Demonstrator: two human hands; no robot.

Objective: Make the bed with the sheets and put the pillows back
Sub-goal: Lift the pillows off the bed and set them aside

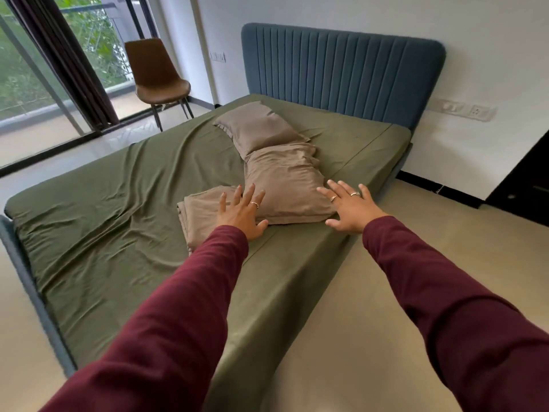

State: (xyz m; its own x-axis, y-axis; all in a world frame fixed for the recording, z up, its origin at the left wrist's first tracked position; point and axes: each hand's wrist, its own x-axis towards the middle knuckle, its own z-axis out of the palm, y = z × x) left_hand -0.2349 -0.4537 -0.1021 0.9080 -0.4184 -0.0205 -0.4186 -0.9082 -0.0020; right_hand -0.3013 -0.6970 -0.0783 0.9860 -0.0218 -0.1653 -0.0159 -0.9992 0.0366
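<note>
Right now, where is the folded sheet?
In the head view, the folded tan sheet lies on the green bed, under the left hand, touching the nearer pillow.

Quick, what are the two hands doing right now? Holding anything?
Left hand: open, fingers spread, holding nothing, over the near pillow and folded cloth.
Right hand: open, fingers spread, holding nothing, at the pillow's right edge.

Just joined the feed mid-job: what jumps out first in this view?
Two hands in maroon sleeves reach, fingers spread, toward the near taupe pillow on the bed's right side: the left hand at its left edge, the right hand at its right. A second pillow lies beyond it toward the blue headboard, and a folded taupe sheet sits on the wrinkled green sheet.
</note>
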